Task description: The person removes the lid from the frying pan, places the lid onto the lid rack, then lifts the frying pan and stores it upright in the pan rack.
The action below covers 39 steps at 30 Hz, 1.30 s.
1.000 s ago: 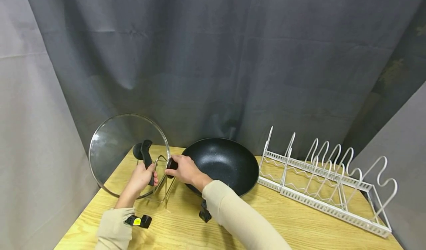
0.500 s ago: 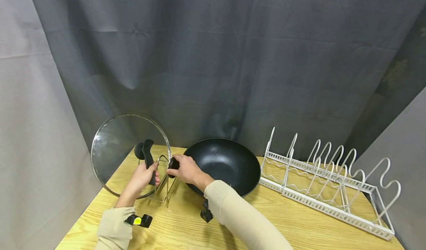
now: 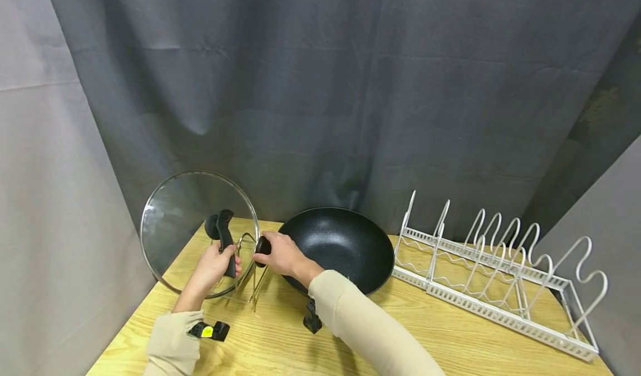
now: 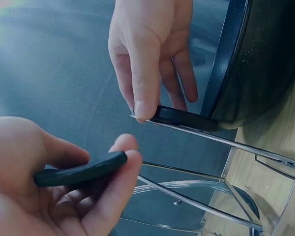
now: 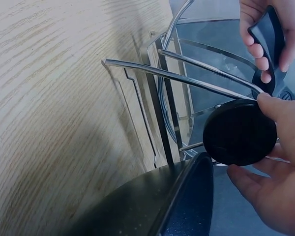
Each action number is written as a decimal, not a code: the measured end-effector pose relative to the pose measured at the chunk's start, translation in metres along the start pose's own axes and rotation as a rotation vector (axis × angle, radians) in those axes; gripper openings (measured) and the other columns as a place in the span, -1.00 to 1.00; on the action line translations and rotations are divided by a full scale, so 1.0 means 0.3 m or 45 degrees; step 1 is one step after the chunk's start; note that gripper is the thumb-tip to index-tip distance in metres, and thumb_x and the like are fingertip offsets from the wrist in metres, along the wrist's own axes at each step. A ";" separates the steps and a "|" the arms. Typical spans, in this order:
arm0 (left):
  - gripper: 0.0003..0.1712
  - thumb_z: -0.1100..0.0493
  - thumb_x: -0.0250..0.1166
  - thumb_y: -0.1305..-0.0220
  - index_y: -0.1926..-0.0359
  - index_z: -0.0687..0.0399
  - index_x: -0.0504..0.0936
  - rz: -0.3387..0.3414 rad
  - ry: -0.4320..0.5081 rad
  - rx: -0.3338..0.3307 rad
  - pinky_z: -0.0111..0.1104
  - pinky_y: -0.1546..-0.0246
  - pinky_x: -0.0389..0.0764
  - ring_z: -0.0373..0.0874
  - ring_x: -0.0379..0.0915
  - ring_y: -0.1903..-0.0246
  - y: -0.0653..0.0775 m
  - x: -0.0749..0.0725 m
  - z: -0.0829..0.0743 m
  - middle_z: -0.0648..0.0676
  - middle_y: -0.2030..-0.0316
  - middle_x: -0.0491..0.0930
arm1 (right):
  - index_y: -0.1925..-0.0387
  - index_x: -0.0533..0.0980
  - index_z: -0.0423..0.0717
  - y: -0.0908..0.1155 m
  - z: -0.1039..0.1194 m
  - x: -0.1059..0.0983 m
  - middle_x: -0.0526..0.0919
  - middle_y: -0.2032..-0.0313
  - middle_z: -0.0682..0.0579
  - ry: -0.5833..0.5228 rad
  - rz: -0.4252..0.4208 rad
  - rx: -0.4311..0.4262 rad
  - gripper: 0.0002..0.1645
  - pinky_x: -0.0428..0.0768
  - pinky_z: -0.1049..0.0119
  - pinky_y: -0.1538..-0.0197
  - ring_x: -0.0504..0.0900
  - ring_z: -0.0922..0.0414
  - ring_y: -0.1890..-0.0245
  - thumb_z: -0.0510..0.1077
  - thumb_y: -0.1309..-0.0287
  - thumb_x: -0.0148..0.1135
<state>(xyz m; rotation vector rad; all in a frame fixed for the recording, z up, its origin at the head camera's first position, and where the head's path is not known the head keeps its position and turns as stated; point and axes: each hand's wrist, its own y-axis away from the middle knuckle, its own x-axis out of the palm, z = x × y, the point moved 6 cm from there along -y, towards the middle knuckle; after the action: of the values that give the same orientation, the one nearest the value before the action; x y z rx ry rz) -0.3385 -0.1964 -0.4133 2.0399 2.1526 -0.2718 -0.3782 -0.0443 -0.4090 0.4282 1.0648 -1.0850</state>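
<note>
At the left of the head view, a round glass lid [image 3: 175, 226] with a metal rim stands upright in a metal wire stand [image 3: 254, 284]. My left hand [image 3: 212, 267] grips the lid's black curved handle [image 3: 225, 237], seen also as a black handle [image 4: 83, 169] in the left wrist view. My right hand [image 3: 285, 256] pinches a round black disc [image 5: 240, 132] at the upper end of the stand's wire. In the left wrist view the right thumb [image 4: 143, 93] lies along that wire end. The stand's lower part rests on the table; the lid partly hides behind my left hand.
A black wok [image 3: 335, 248] sits close to the right of my right hand, partly behind my right forearm. Farther right, a long white rack [image 3: 501, 309] with several wavy wire dividers lies on the wooden table [image 3: 280, 348]. A dark curtain [image 3: 320, 87] hangs behind.
The head view has shifted slightly, so everything sits a little farther right. Both hands keep their holds with no clear movement.
</note>
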 end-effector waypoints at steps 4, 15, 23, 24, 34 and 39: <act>-0.69 0.25 -0.10 -0.43 0.03 0.50 0.31 -0.018 -0.044 0.013 -0.31 0.54 0.64 0.02 0.62 0.53 -0.002 -0.005 -0.002 0.32 0.42 0.56 | -0.23 0.38 -0.09 0.003 0.001 -0.004 0.52 -0.09 0.00 0.014 -0.006 -0.008 -0.30 0.53 0.28 0.06 0.51 0.09 -0.03 0.19 -0.16 0.23; -0.58 0.22 -0.06 -0.43 -0.11 0.54 0.23 0.014 -0.125 0.017 -0.27 0.43 0.66 0.00 0.63 0.50 0.008 -0.024 -0.011 0.38 0.35 0.58 | -0.24 0.37 -0.09 0.014 0.009 -0.019 0.51 -0.11 -0.02 0.030 0.024 -0.020 -0.33 0.52 0.24 0.01 0.49 0.07 -0.07 0.15 -0.19 0.22; -0.60 0.17 0.03 -0.39 0.03 0.52 0.42 -0.050 -0.523 0.127 -0.21 0.34 0.61 0.10 0.58 0.29 0.012 -0.052 -0.053 0.43 0.18 0.57 | -0.14 0.44 -0.04 0.014 0.004 -0.037 0.57 0.05 0.03 0.058 0.030 -0.037 -0.47 0.52 0.29 0.15 0.52 0.13 0.10 0.11 -0.21 0.22; -0.63 0.17 0.04 -0.38 0.07 0.51 0.43 -0.055 -0.548 0.139 -0.22 0.38 0.59 0.07 0.58 0.34 0.011 -0.054 -0.058 0.40 0.22 0.58 | -0.15 0.43 -0.04 0.014 0.001 -0.039 0.57 0.04 0.03 0.061 0.031 -0.034 -0.46 0.52 0.29 0.14 0.52 0.13 0.09 0.11 -0.21 0.21; -0.74 0.13 0.10 -0.33 0.28 0.28 0.53 -0.165 -0.741 0.219 -0.32 0.58 0.50 -0.16 0.52 0.64 0.022 -0.098 -0.134 0.02 0.58 0.59 | -0.31 0.30 -0.13 0.039 -0.047 -0.085 0.41 -0.22 -0.09 0.101 0.093 0.022 -0.30 0.36 0.11 -0.23 0.36 -0.03 -0.23 0.13 -0.25 0.15; -0.69 0.01 0.07 -0.33 0.23 0.15 0.57 -0.249 -0.867 0.188 -0.27 0.66 0.39 -0.09 0.51 0.55 0.037 -0.132 -0.184 0.01 0.51 0.61 | -0.29 0.31 -0.18 0.057 -0.080 -0.132 0.42 -0.20 -0.12 0.069 0.137 0.039 -0.33 0.37 0.09 -0.22 0.36 -0.05 -0.22 0.09 -0.27 0.14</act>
<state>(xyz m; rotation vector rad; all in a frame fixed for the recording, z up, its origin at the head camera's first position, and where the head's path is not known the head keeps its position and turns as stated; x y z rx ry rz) -0.3249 -0.2207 -0.3504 1.4778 1.9122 -1.0091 -0.3774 0.0010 -0.3895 0.5359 1.0617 -1.0001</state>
